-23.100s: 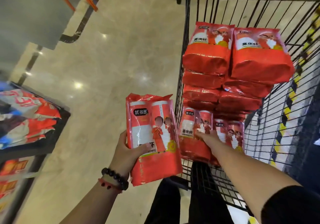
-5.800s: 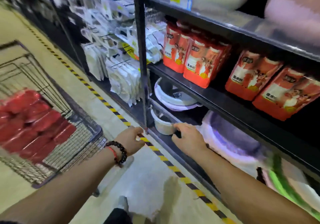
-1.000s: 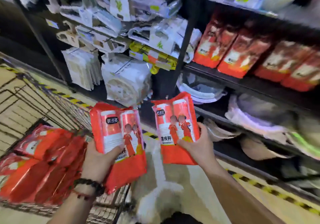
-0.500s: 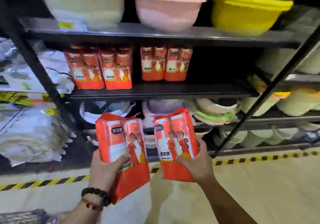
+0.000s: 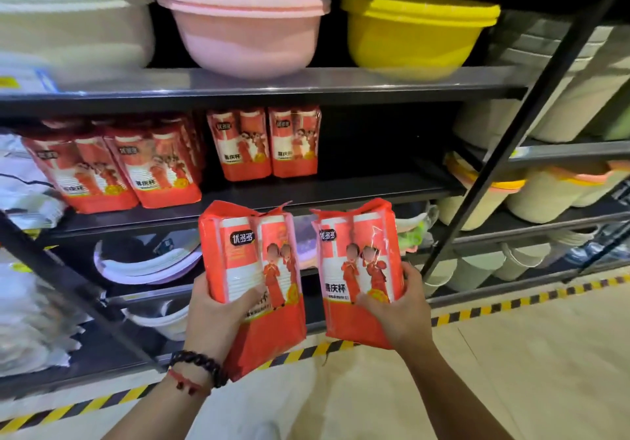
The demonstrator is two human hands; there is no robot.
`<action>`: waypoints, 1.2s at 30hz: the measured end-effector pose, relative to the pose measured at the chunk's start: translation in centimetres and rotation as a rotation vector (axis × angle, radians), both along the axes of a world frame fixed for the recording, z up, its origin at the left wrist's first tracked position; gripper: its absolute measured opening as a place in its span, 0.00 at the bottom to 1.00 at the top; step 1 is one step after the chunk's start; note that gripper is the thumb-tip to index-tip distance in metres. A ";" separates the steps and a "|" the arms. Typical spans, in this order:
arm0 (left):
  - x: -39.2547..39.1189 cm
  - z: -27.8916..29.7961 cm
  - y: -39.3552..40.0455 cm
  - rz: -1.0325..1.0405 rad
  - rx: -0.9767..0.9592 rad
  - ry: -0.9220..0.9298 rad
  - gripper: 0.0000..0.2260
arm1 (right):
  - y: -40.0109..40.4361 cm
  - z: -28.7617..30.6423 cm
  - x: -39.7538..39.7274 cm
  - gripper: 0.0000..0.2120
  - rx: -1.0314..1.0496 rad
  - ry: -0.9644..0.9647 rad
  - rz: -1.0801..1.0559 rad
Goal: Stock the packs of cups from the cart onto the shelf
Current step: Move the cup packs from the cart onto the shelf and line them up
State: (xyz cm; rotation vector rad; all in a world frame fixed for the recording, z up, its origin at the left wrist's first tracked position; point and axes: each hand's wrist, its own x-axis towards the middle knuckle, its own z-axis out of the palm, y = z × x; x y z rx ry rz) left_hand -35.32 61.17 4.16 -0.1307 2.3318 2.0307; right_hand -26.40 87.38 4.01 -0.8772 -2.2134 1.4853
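Observation:
I hold two red packs of cups upright in front of the black shelf (image 5: 358,189). My left hand (image 5: 214,317) grips the left pack (image 5: 252,269) from its lower left side. My right hand (image 5: 405,306) grips the right pack (image 5: 354,265) from its lower right side. Both packs hang just below and in front of the shelf board. On that board stand several packs: two leaning at the left (image 5: 116,167) and two upright in the middle (image 5: 264,143). The board's right part is bare. The cart is out of view.
Above are a white tub (image 5: 71,23), a pink basin (image 5: 245,27) and a yellow basin (image 5: 416,30). Stacked basins (image 5: 146,262) fill the lower shelves. A slanted black post (image 5: 525,122) crosses at the right. Yellow-black tape (image 5: 511,303) edges the floor.
The view has swung from the cart to face the shelf and closed in. Both packs have risen a little toward the shelf board, still held in my hands.

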 end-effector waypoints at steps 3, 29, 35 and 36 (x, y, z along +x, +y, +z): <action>-2.3 0.5 0.1 -0.004 0.005 0.001 0.27 | 0.2 0.6 -3.2 0.41 -0.024 0.020 0.027; -35.0 0.3 -0.2 -0.240 -0.011 0.074 0.28 | 1.8 0.5 -30.1 0.38 -0.122 0.309 0.101; -37.5 -0.4 0.9 -0.168 -0.152 0.050 0.15 | 4.7 -1.2 -33.4 0.37 -0.352 0.311 0.204; -38.1 -0.8 0.9 -0.158 -0.146 0.069 0.19 | 5.2 -1.4 -34.0 0.38 -0.371 0.301 0.234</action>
